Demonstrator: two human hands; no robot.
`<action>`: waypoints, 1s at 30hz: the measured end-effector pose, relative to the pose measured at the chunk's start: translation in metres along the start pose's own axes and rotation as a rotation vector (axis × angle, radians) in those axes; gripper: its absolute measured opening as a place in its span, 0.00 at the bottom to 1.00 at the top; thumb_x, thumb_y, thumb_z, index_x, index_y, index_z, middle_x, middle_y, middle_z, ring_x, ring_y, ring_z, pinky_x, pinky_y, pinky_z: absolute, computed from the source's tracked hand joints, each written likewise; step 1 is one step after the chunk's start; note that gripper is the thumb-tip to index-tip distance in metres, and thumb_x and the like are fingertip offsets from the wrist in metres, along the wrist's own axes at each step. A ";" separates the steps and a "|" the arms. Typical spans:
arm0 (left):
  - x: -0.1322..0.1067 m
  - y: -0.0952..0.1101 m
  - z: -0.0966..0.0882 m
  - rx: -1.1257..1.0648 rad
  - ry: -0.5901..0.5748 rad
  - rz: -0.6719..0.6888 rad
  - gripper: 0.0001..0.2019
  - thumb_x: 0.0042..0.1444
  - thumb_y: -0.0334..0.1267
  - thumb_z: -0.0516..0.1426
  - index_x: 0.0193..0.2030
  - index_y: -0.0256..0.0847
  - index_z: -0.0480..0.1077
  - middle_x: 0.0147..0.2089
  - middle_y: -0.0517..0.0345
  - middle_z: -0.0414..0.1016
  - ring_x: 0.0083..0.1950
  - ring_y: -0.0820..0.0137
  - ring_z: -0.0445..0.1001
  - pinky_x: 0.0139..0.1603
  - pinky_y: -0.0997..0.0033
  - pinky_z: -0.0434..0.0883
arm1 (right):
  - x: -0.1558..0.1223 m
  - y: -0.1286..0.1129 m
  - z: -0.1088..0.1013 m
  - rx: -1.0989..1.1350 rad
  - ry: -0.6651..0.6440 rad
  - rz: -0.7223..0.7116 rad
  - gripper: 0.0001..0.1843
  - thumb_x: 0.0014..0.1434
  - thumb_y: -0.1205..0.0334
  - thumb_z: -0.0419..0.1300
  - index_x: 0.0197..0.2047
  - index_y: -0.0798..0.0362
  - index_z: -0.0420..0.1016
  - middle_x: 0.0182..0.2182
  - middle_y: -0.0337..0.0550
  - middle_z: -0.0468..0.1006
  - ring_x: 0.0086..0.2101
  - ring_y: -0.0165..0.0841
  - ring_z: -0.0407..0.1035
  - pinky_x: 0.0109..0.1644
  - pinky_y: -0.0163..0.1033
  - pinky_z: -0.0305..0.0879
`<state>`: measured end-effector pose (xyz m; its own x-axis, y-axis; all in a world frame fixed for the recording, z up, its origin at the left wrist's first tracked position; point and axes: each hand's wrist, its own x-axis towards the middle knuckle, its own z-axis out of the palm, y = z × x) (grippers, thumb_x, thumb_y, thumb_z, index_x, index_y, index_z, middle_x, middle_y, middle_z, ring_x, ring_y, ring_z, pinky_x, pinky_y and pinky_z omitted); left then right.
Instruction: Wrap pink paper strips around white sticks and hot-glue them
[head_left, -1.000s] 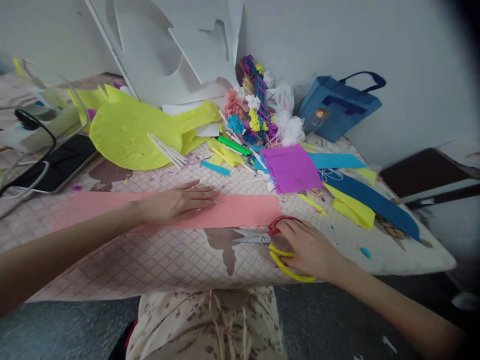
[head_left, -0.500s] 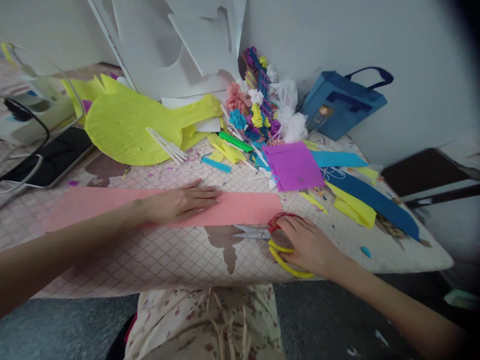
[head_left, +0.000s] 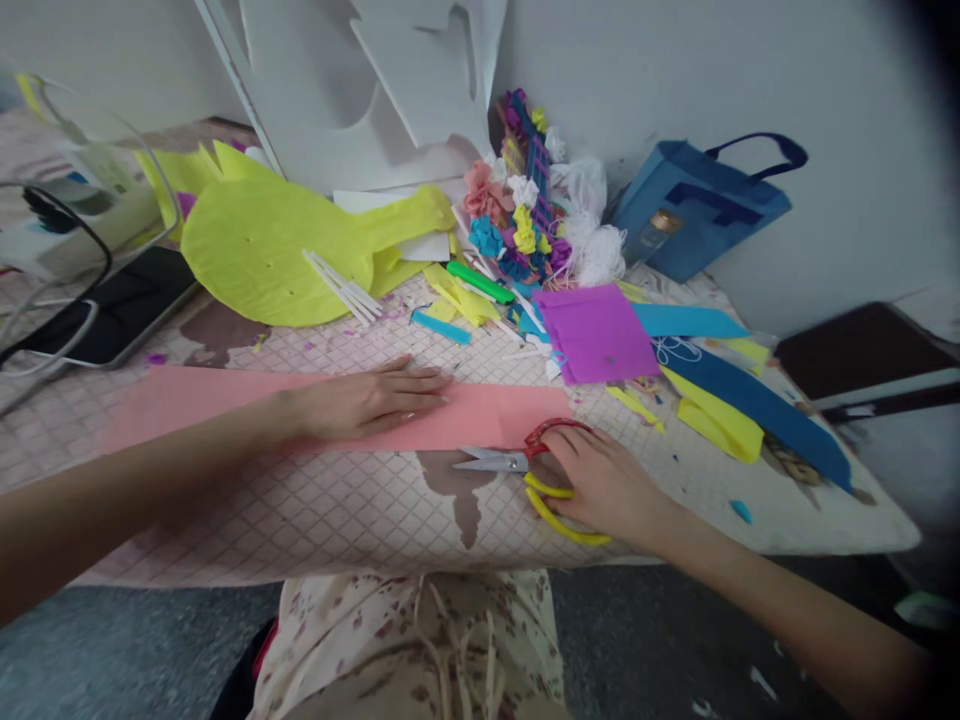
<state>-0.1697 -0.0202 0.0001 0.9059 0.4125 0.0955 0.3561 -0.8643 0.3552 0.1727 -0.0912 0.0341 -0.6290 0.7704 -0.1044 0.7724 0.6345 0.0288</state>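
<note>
A long strip of pink paper (head_left: 502, 415) lies flat along the near part of the table. My left hand (head_left: 375, 402) rests on its middle, palm down with the fingers stretched out. In my right hand (head_left: 604, 485) are scissors (head_left: 495, 460) with one red and one yellow handle. Their blades point left, slightly apart, at the strip's near edge by its right end. Whether any paper lies between the blades I cannot tell. Beyond my right hand sits a folded purple paper square (head_left: 596, 335).
At the back left is a yellow guitar-shaped piece (head_left: 262, 250) with white sticks (head_left: 341, 288) on it. A green cutter (head_left: 480, 282), paper flowers (head_left: 510, 220) and a blue bag (head_left: 697, 215) stand toward the wall. Blue strips (head_left: 757, 410) lie right; a phone (head_left: 112, 305) lies left.
My right hand has moved the scissors slightly left and up, closer to the pink strip's near edge. My left hand stays flat on the paper. The whole view has shifted a little.
</note>
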 end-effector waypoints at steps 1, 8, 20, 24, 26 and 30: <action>0.001 0.000 -0.002 0.001 0.005 0.004 0.23 0.66 0.39 0.43 0.68 0.47 0.50 0.71 0.53 0.46 0.71 0.64 0.45 0.70 0.52 0.37 | 0.001 0.000 0.000 -0.005 -0.003 -0.003 0.22 0.49 0.57 0.63 0.46 0.55 0.66 0.46 0.51 0.73 0.46 0.45 0.67 0.48 0.47 0.64; 0.023 0.002 -0.003 0.043 -0.044 0.104 0.23 0.67 0.42 0.42 0.68 0.48 0.51 0.71 0.57 0.48 0.72 0.67 0.44 0.70 0.56 0.27 | 0.009 -0.002 -0.002 -0.036 -0.016 -0.035 0.20 0.49 0.59 0.61 0.44 0.57 0.66 0.43 0.52 0.74 0.43 0.45 0.68 0.46 0.47 0.65; 0.028 0.001 0.001 -0.097 -0.098 0.072 0.26 0.65 0.43 0.43 0.69 0.58 0.43 0.71 0.67 0.45 0.72 0.69 0.41 0.70 0.58 0.29 | 0.018 -0.003 -0.003 -0.060 -0.048 -0.099 0.15 0.50 0.59 0.60 0.40 0.55 0.64 0.36 0.50 0.76 0.39 0.43 0.72 0.41 0.43 0.64; 0.029 -0.001 0.002 -0.108 -0.093 0.076 0.26 0.65 0.42 0.44 0.69 0.58 0.44 0.71 0.68 0.47 0.72 0.69 0.41 0.69 0.57 0.25 | 0.019 -0.003 -0.004 -0.092 -0.092 -0.091 0.17 0.50 0.57 0.61 0.40 0.56 0.64 0.36 0.50 0.77 0.37 0.43 0.73 0.36 0.41 0.63; 0.029 -0.001 0.002 -0.121 -0.065 0.084 0.25 0.65 0.42 0.44 0.68 0.58 0.45 0.70 0.67 0.48 0.72 0.68 0.43 0.70 0.57 0.26 | 0.020 -0.002 -0.005 -0.108 -0.108 -0.091 0.18 0.50 0.56 0.61 0.40 0.56 0.64 0.35 0.50 0.77 0.36 0.42 0.73 0.35 0.40 0.62; 0.028 0.000 0.002 -0.096 -0.084 0.081 0.25 0.65 0.42 0.44 0.69 0.58 0.45 0.71 0.67 0.48 0.72 0.69 0.43 0.69 0.57 0.24 | 0.021 0.000 -0.004 -0.130 -0.128 -0.089 0.20 0.50 0.54 0.63 0.41 0.56 0.64 0.33 0.48 0.78 0.34 0.42 0.74 0.32 0.39 0.61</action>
<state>-0.1435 -0.0088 0.0012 0.9482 0.3137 0.0505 0.2614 -0.8606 0.4371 0.1593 -0.0750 0.0362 -0.6715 0.7019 -0.2373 0.6911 0.7089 0.1411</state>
